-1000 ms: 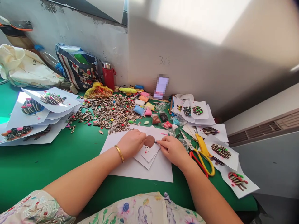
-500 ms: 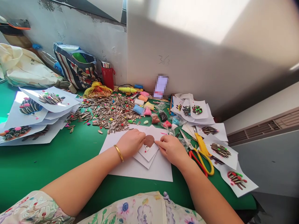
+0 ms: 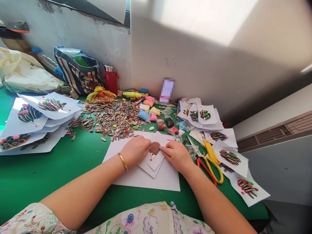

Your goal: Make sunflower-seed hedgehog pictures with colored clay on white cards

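A flattened brown piece of modelling clay (image 3: 154, 149) lies on a small white paper card (image 3: 156, 164), with a dark dot, thin lines and a red ball at its lower end. My left hand (image 3: 136, 149) is closed, its fingertips at the clay's left edge. From the right, my right hand (image 3: 176, 154) presses its index fingertip against the clay's other edge, the remaining fingers curled. Another card lies underneath, and both rest on a larger white sheet (image 3: 126, 178). The undersides of my fingers are partly hidden.
Striped seeds (image 3: 117, 117) lie heaped behind the sheet, beside bagged coloured clay (image 3: 161, 124). Scissors (image 3: 214, 170) and a yellow cutter (image 3: 210, 148) lie right of my right hand. Seed-covered hedgehog cards (image 3: 230, 156) line the right edge; more cards (image 3: 52, 105) are stacked left. A red flask (image 3: 110, 81) stands behind.
The whole view has shifted slightly. Both hands stay at the brown clay's edges, with the right index fingertip a little further over its edge.
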Demonstrator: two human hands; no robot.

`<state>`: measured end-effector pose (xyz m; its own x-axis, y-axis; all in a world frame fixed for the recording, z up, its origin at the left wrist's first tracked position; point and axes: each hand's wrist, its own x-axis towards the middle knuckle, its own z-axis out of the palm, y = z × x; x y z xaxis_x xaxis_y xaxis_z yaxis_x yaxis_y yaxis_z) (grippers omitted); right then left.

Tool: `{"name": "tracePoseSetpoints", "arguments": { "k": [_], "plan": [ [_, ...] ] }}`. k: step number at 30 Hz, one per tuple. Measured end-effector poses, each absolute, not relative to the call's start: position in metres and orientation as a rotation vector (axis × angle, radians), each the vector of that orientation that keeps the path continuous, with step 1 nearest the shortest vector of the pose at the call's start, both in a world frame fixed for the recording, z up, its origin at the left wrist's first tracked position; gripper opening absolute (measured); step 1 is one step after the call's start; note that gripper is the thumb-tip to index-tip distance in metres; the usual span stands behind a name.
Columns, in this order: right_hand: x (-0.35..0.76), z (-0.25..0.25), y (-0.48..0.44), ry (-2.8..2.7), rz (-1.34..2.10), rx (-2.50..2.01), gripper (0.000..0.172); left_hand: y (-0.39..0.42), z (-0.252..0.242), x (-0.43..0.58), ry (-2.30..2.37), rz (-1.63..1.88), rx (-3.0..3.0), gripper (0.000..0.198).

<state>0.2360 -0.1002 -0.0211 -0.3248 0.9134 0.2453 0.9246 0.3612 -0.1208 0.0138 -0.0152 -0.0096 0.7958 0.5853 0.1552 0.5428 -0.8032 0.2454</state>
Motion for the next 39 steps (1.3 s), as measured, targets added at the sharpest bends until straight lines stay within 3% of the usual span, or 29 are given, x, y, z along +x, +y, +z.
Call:
{"name": "tracePoseSetpoints", "arguments": {
  "k": [39],
  "plan": [
    [0.239,-0.015,-0.104,-2.268,0.113,-1.598,0.027,-0.016,-0.008,0.014,0.908,0.314,2.800,0.018]
  ]
}}
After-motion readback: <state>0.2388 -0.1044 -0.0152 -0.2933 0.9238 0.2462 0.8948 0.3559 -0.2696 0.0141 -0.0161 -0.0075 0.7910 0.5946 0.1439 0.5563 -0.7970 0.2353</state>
